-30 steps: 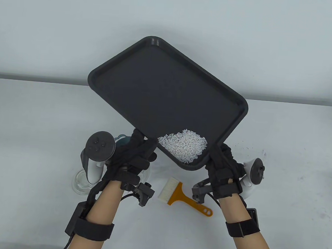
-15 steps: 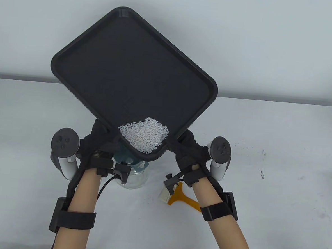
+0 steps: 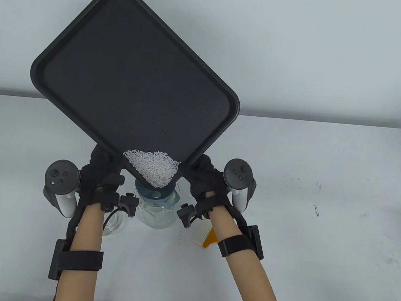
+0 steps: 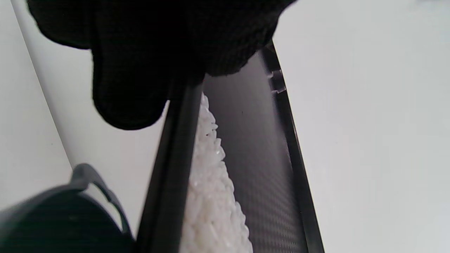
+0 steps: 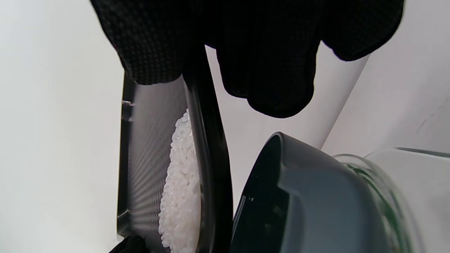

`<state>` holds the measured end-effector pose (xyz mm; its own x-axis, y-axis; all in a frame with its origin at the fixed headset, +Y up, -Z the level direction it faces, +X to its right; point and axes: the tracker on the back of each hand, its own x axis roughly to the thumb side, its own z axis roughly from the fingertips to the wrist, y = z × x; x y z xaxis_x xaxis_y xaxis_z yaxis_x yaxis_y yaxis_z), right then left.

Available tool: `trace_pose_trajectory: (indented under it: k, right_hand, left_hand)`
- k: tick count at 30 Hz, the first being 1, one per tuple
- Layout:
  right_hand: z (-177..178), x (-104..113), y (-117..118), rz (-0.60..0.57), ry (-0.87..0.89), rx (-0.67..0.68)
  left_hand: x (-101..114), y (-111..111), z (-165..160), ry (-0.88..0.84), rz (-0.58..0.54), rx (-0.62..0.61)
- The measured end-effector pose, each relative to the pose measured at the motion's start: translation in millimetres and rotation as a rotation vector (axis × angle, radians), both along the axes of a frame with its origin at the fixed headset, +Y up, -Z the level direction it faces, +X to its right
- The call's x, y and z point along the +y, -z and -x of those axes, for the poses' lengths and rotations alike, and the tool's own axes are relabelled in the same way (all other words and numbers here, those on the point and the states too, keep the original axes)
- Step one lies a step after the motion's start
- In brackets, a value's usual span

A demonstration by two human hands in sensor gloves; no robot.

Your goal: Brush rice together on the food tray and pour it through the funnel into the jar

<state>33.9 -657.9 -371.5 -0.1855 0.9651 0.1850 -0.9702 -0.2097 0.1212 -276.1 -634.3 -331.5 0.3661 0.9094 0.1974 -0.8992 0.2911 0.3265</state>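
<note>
The dark food tray [image 3: 134,71] is held up and tilted steeply, one corner pointing down. White rice [image 3: 153,168] is heaped in that low corner, just above the blue-grey funnel [image 3: 159,193] seated in the glass jar [image 3: 158,216]. My left hand [image 3: 104,175] grips the tray's edge left of the corner. At the other side of the corner my right hand [image 3: 204,178] grips the edge. The left wrist view shows the rice [image 4: 211,196] lying against the tray rim [image 4: 172,168]. In the right wrist view the rice [image 5: 181,189] sits beside the funnel [image 5: 309,207].
A brush with white bristles and an orange handle [image 3: 204,236] lies on the white table just right of the jar, partly under my right wrist. A clear glass lid or dish [image 3: 112,224] sits left of the jar. Small dark specks mark the table at right [image 3: 316,198].
Both hands carried the tray left and raised its far end, steepening the tilt. The rice slid deeper into the low corner, which now hangs over the funnel.
</note>
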Motion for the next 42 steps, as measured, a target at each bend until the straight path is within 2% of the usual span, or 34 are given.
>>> trace_pose_trajectory:
  k: [7,15,30,35,38,42]
  right_hand:
    - [-0.3,-3.1,1.1,-0.001,-0.046,-0.035]
    - [-3.0,0.1,-3.1,-0.058,-0.068,-0.066]
    - [-13.4,13.5,-15.9,-0.149,-0.073,-0.071]
    - [-24.5,14.8,-22.9,-0.185,0.029,-0.056]
    - [-36.7,12.3,-29.8,-0.155,0.171,-0.055]
    - [-62.5,10.8,-40.8,-0.143,0.258,-0.059]
  left_hand:
    - [-3.1,-6.6,2.3,0.110,-0.090,0.033]
    - [2.8,-17.3,-4.7,0.190,-0.182,0.067]
    - [20.9,-30.0,-16.4,0.219,-0.235,0.054]
    - [32.4,-38.7,-31.6,0.243,-0.268,-0.009]
    - [40.1,-45.6,-47.0,0.275,-0.297,-0.047]
    - [45.7,-51.8,-65.8,0.316,-0.306,-0.109]
